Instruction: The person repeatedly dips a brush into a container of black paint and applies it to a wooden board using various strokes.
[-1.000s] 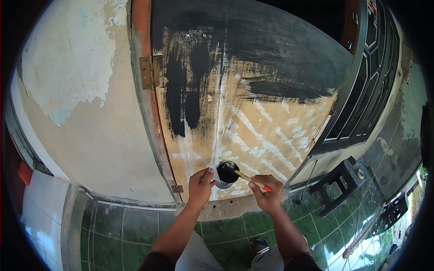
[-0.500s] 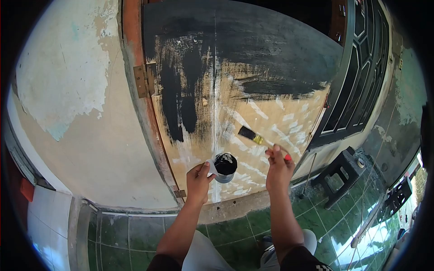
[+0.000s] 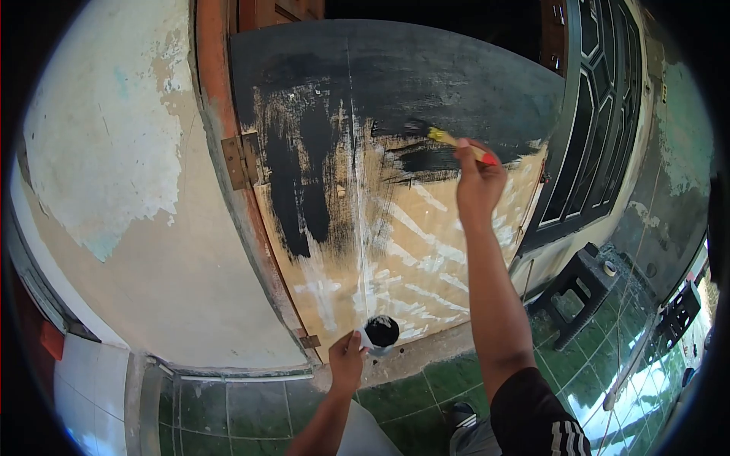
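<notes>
Dark paint covers the upper part of a wooden door panel, whose lower part is bare tan wood with whitish streaks. My right hand is closed round the wooden, red-tipped handle of a paintbrush. The dark bristles are against the panel at the lower border of the dark area, slightly blurred. Low in front of the panel, my left hand grips the pale edge of a small cup holding black paint.
A rusty hinge joins the panel to the reddish frame at left. A peeling wall lies beyond it. At right are a dark window grille and a black plastic stool on green tiles.
My right hand has moved up with the brush, bringing its bristles onto the panel. My left hand and the cup sit lower in view. The camera view has shifted slightly.
</notes>
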{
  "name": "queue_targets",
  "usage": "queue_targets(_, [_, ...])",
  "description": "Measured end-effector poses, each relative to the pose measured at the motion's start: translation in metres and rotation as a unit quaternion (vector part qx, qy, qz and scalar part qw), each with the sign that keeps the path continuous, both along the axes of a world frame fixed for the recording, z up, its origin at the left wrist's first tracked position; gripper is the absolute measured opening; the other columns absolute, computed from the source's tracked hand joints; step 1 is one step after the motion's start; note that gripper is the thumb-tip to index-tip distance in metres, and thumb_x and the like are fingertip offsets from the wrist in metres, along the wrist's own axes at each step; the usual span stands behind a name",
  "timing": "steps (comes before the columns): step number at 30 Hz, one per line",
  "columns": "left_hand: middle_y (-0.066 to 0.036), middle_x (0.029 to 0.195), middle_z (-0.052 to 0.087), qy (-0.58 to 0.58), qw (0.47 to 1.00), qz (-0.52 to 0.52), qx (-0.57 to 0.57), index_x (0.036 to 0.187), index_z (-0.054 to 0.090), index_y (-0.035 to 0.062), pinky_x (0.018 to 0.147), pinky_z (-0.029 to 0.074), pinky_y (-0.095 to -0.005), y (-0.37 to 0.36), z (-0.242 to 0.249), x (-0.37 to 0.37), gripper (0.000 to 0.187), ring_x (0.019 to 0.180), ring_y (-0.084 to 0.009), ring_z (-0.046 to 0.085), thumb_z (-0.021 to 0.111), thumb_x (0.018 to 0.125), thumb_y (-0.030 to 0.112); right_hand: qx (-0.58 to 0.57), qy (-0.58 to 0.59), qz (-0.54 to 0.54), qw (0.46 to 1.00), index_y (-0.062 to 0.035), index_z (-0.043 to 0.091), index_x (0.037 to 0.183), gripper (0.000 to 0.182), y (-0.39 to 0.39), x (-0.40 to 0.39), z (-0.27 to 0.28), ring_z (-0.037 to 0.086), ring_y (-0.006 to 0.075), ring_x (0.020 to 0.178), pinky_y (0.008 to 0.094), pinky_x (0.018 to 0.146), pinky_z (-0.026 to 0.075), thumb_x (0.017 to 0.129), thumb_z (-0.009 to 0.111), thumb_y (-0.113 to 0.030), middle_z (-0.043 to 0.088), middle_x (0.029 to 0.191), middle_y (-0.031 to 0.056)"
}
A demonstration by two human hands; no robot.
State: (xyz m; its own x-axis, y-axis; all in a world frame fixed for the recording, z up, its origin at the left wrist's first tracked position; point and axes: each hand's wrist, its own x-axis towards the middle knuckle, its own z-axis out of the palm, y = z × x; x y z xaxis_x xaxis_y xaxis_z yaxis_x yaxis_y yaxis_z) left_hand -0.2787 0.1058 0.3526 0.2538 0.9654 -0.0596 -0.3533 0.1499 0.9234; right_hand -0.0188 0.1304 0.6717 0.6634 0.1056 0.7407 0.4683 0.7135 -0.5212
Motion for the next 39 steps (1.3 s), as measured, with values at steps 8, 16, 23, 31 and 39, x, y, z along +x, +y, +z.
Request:
queue_targets(8, [-0.012,0.110,0.069,0.027,0.999,-0.015,-0.034,0.121,0.066,-0.0094,0.089,0.060,-0.0380,-0.026,-0.038,-0.005,0.034,0.099,-0.0193,0.068,0.062,0.103,0.020,0.052,-0.285,-0.334,0.897,-0.0093,0.071,0.097,0.016,0.017,-0.037,0.002,0.069,0.0292,0.081,0.0414,0.073,0.054,0.083,0.075,-0.002,0.073,0.092,0.0092])
queue_targets(16, [-0.012,0.111,0.068,0.032,0.998,-0.041,-0.043,0.120,0.065,-0.0112,0.089,0.059,-0.0387,-0.036,-0.029,-0.010,0.036,0.100,-0.0200,0.067,0.064,0.103,0.021,0.061,-0.167,-0.087,0.980,-0.0026,0.074,0.097,0.009,0.033,-0.107,0.003,0.072,0.0238,0.080,0.0326,0.072,0.056,0.088,0.073,-0.006,0.075,0.094,0.0144])
queue_targets(23, [-0.012,0.110,0.069,0.062,0.996,-0.061,-0.033,0.122,0.066,-0.0091,0.088,0.060,-0.0370,-0.027,-0.037,-0.021,0.035,0.099,-0.0188,0.068,0.062,0.103,0.020,0.010,-0.032,-0.340,0.940,-0.0032,0.076,0.099,0.011,-0.018,0.038,-0.002,0.068,0.0185,0.070,0.0305,0.064,0.052,0.091,0.075,-0.010,0.074,0.084,0.0094])
queue_targets(31, [-0.016,0.116,0.069,0.108,0.990,-0.080,-0.029,0.124,0.065,-0.0104,0.083,0.062,-0.0356,-0.018,-0.016,-0.021,0.038,0.101,-0.0210,0.069,0.062,0.103,0.021,-0.005,-0.330,-0.147,0.933,-0.0049,0.071,0.099,0.016,0.028,-0.116,-0.030,0.068,0.0327,0.085,0.0416,0.075,0.056,0.083,0.075,-0.003,0.072,0.096,0.0135])
queue_targets(39, [-0.015,0.113,0.069,0.116,0.991,-0.041,-0.050,0.123,0.066,-0.0101,0.085,0.061,-0.0358,-0.034,-0.044,-0.021,0.036,0.098,-0.0202,0.069,0.063,0.103,0.020,-0.012,-0.106,-0.158,0.982,-0.0031,0.074,0.103,0.011,0.001,0.006,-0.031,0.071,0.0157,0.087,0.0297,0.078,0.055,0.092,0.070,0.000,0.076,0.094,0.0111])
